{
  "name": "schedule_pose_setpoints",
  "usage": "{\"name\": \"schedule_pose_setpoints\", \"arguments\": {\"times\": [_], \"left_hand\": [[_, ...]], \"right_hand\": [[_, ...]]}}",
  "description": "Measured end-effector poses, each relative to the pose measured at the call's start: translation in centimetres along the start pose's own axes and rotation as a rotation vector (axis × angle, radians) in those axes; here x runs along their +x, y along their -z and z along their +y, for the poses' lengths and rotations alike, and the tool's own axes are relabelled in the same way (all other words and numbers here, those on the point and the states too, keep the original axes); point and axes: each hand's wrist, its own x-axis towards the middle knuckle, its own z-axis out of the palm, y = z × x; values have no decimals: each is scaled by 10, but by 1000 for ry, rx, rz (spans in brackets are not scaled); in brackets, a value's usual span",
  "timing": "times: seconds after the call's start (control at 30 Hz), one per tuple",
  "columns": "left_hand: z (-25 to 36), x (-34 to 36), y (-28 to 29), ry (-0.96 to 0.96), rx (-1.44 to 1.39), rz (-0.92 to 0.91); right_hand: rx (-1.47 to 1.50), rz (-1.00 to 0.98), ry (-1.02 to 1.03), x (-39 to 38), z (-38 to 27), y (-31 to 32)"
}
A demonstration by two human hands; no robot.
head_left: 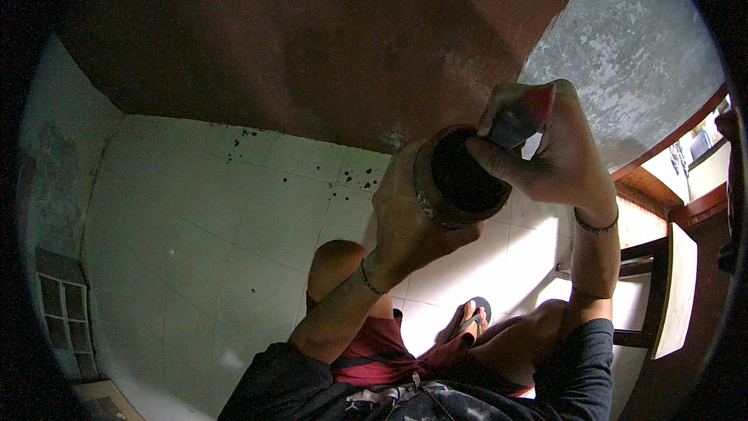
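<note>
My left hand [401, 218] is wrapped round a round, open-topped container [423, 178] in front of me. Its mouth tilts toward me and its inside looks dark; what it contains cannot be made out. My right hand [575, 152] grips what looks like a paintbrush [520, 121], with a red end up and a dark grey flat part below. The brush is at the container's right rim, and my right thumb reaches over the opening. The brush's lower end is hidden by the thumb and the rim.
A brown wall surface [312, 47] rises ahead, beside a mottled grey wall part [623, 47] at the right. Dark spots [358, 179] dot the pale tiled floor [210, 226]. A pale-topped stool or bench [675, 292] stands at the right, and a grid-like panel [66, 304] at the far left.
</note>
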Motion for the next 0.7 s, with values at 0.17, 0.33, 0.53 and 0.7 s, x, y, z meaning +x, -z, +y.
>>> {"name": "schedule_pose_setpoints", "arguments": {"times": [0.17, 0.33, 0.53, 0.7], "left_hand": [[3, 0, 0, 14, -28, 10], [6, 5, 2, -104, 108, 50], [14, 10, 7, 11, 44, 57], [15, 12, 13, 28, 5, 67]], "right_hand": [[-66, -12, -55, -3, -2, 14], [118, 16, -69, -3, 2, 28], [200, 124, 0, -3, 12, 36], [260, 204, 3, -2, 19, 40]]}}
